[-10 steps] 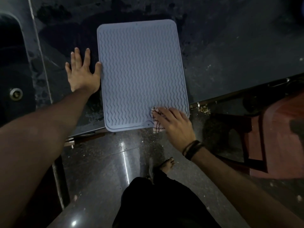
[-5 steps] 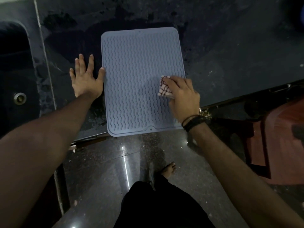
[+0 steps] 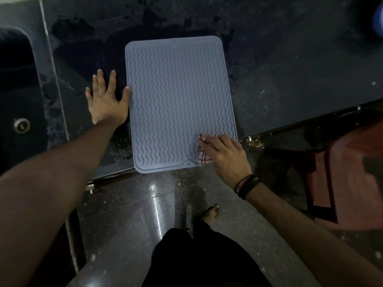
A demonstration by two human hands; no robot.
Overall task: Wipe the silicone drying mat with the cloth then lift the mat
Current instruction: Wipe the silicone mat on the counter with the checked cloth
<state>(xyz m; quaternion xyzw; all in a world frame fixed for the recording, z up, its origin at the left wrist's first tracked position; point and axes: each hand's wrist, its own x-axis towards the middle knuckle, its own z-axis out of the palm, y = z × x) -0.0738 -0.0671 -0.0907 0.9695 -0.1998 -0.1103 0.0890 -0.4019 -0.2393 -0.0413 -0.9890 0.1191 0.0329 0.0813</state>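
- The mat (image 3: 178, 100) is blue-grey with wavy lines. It lies flat on the dark counter (image 3: 290, 69), and its near edge sits right at the counter's front edge.
- The cloth (image 3: 202, 156) is white with dark red lines. It sits on the mat's near right corner, mostly hidden under a hand.
- The right hand (image 3: 224, 155) lies on top of the cloth and presses it down. Its fingers (image 3: 207, 139) are close together and bent a little over the cloth.
- The left hand (image 3: 105, 101) lies flat on the counter just left of the mat. Its fingers are straight and spread, and the thumb touches the mat's left edge.
- A sink (image 3: 16, 96) with a round metal drain (image 3: 21, 125) is at the far left.
- Below the counter, the shiny floor (image 3: 128, 220) shows a bare foot (image 3: 211, 211).
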